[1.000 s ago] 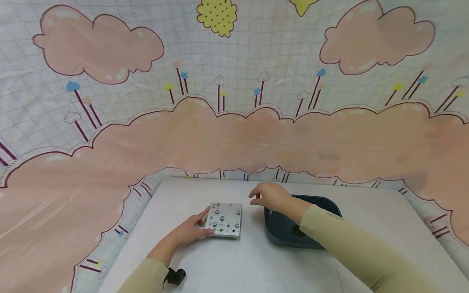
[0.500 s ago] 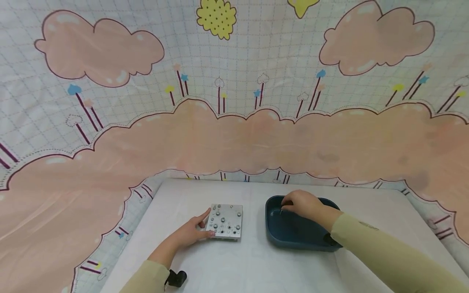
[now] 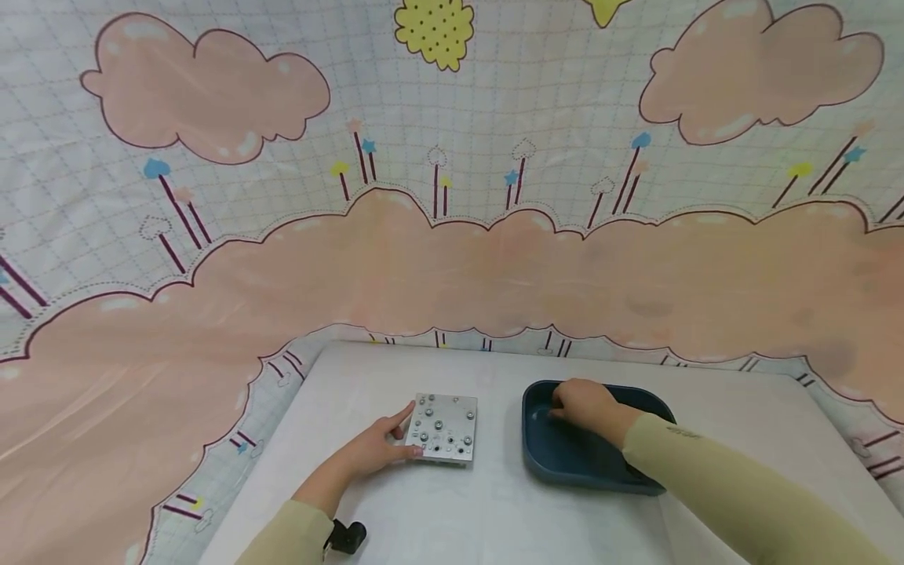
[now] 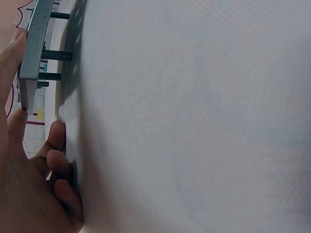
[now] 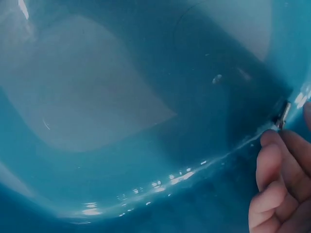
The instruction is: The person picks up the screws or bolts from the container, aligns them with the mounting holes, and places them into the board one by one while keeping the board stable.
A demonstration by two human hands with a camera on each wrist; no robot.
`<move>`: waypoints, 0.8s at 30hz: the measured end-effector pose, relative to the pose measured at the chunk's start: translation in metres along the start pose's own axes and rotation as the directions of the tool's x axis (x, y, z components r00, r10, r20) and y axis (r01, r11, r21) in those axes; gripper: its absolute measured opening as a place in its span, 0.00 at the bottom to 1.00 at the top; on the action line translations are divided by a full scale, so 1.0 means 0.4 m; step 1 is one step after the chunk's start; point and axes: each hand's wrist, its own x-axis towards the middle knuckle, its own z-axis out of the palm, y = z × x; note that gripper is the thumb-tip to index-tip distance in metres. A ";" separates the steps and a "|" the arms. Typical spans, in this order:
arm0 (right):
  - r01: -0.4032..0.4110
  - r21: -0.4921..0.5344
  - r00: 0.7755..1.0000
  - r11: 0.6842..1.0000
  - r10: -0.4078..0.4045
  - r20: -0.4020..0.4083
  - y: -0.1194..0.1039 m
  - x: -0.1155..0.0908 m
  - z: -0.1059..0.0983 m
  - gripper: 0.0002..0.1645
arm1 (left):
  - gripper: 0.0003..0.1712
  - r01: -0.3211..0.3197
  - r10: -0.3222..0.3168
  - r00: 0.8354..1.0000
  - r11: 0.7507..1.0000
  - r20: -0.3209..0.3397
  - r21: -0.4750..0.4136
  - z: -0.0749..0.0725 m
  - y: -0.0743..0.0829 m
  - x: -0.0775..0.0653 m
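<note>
A square metal plate set with several bolts lies on the table. My left hand holds its left side, index finger at the far corner and thumb at the near one. In the left wrist view, threaded bolt shanks stick out from the plate's underside. My right hand reaches down into the dark blue basin. The right wrist view has a small metal screw at its curled fingertips, near the basin wall. Whether they pinch it cannot be made out.
A white-covered table carries plate and basin. A printed cloth hangs behind it. A black wrist device sits at the left cuff. The basin's raised rim surrounds the right hand.
My right hand has moved right from beside the basin's left rim, then down inside it. The left hand keeps its hold on the plate. The whole view has shifted slightly.
</note>
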 end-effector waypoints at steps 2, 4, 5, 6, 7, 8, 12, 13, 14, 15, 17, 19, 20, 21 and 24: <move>-0.011 -0.018 1.000 1.000 0.011 -0.009 -0.005 0.003 0.003 0.10 | 0.55 0.001 -0.001 1.000 1.000 -0.003 0.002 0.000 0.003 -0.003; -0.012 -0.035 1.000 0.999 0.011 -0.020 -0.012 0.003 0.004 0.11 | 0.55 0.004 -0.004 1.000 1.000 -0.004 0.004 0.000 0.004 -0.003; -0.013 -0.044 1.000 0.999 0.012 -0.024 -0.014 0.004 0.005 0.12 | 0.55 0.004 -0.004 1.000 1.000 -0.004 0.003 0.000 0.005 -0.003; -0.013 -0.046 1.000 0.999 0.011 -0.024 -0.017 0.006 0.006 0.12 | 0.55 0.005 -0.005 1.000 1.000 -0.003 0.003 0.000 0.005 -0.003; -0.012 -0.047 1.000 0.999 0.011 -0.022 -0.018 0.007 0.007 0.12 | 0.56 0.004 -0.004 1.000 1.000 -0.002 0.003 0.000 0.004 -0.002; -0.013 -0.046 1.000 0.999 0.012 -0.019 -0.020 0.008 0.008 0.11 | 0.56 0.004 -0.004 1.000 1.000 0.000 0.004 0.001 0.003 0.000; -0.015 -0.030 1.000 0.999 0.015 0.000 -0.019 0.011 0.013 0.09 | 0.56 -0.001 0.001 1.000 1.000 0.005 0.002 0.002 0.001 0.002; -0.008 -0.027 1.000 1.000 0.009 0.001 -0.019 0.010 0.013 0.09 | 0.56 0.000 0.000 1.000 1.000 0.006 0.002 0.002 0.001 0.002; 0.000 -0.025 1.000 1.000 0.000 0.003 -0.019 0.010 0.013 0.08 | 0.56 0.002 -0.002 1.000 1.000 0.006 0.000 0.002 0.002 0.002; 0.013 -0.022 1.000 1.000 -0.013 0.005 -0.019 0.010 0.014 0.07 | 0.56 0.004 -0.004 1.000 1.000 0.006 -0.001 0.002 0.002 0.002; 0.045 -0.012 0.999 0.999 -0.045 0.013 -0.017 0.009 0.014 0.05 | 0.56 0.008 -0.008 1.000 1.000 0.006 -0.004 0.001 0.003 0.002; 0.085 -0.007 0.996 0.996 -0.084 0.025 -0.015 0.007 0.014 0.03 | 0.56 0.014 -0.014 1.000 1.000 0.007 -0.004 0.001 0.003 0.001; 0.104 -0.004 0.994 0.995 -0.104 0.029 -0.013 0.006 0.015 0.03 | 0.56 0.016 -0.016 1.000 1.000 0.006 -0.003 0.001 0.003 0.000; 0.130 -0.006 0.991 0.991 -0.130 0.030 -0.012 0.004 0.015 0.02 | 0.56 0.019 -0.019 1.000 1.000 0.006 -0.003 0.001 0.003 0.000; 0.177 -0.016 0.984 0.984 -0.176 0.035 -0.007 0.002 0.016 0.01 | 0.56 0.022 -0.022 1.000 1.000 0.002 0.000 0.001 0.003 -0.003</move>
